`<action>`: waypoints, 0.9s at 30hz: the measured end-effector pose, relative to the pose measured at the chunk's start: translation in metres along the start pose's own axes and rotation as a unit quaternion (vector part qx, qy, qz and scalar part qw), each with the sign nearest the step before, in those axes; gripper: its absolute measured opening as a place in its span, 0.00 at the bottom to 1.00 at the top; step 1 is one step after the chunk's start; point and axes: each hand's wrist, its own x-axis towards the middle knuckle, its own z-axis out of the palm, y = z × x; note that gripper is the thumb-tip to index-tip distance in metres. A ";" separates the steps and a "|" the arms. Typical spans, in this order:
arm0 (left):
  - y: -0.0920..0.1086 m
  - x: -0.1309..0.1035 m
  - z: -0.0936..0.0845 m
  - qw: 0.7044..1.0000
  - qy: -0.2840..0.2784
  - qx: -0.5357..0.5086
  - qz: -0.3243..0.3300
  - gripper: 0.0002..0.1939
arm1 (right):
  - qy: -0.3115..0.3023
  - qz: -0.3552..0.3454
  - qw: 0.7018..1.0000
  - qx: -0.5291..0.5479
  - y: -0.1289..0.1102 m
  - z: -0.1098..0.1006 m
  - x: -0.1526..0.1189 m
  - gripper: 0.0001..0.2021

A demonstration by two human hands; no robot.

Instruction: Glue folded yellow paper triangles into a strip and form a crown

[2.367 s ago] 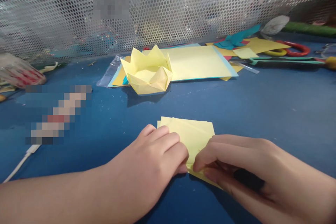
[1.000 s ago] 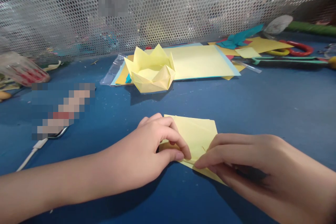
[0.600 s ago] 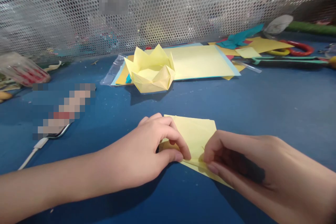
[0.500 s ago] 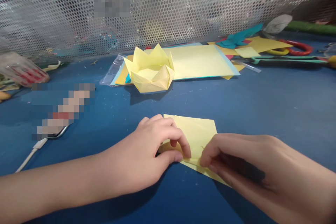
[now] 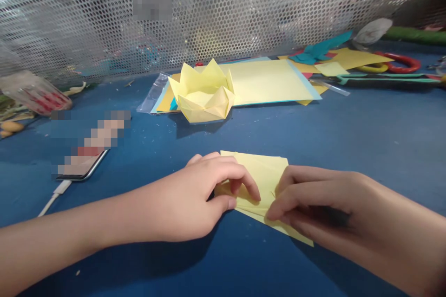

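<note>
A folded sheet of yellow paper (image 5: 258,174) lies on the blue table in front of me, a narrow strip jutting from its near edge. On its left side my left hand (image 5: 212,192) holds it down, fingers curled over the top and thumb at the near edge. My right hand (image 5: 324,204) has its thumb and fingers closed on the near right part of the paper; these fingers cover that corner. Beyond both hands stands a pointed yellow paper bowl (image 5: 205,100), upright and untouched.
Flat coloured paper sheets (image 5: 265,81) lie behind the bowl. A phone (image 5: 81,177) with a white cable is at left, near a clear plastic cup (image 5: 42,95). Scissors with red handles (image 5: 404,62) and a blue folded paper piece (image 5: 320,48) are back right. A perforated metal panel (image 5: 223,14) bounds the rear.
My left index finger has lifted and straightened slightly, its tip farther from the thumb. My right fingers have spread a little at the paper's near edge. The view has shifted slightly.
</note>
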 end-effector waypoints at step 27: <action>-0.007 0.003 0.018 0.989 0.114 0.005 0.093 0.08 | -0.049 0.056 0.997 0.009 -0.003 -0.014 0.000 0.11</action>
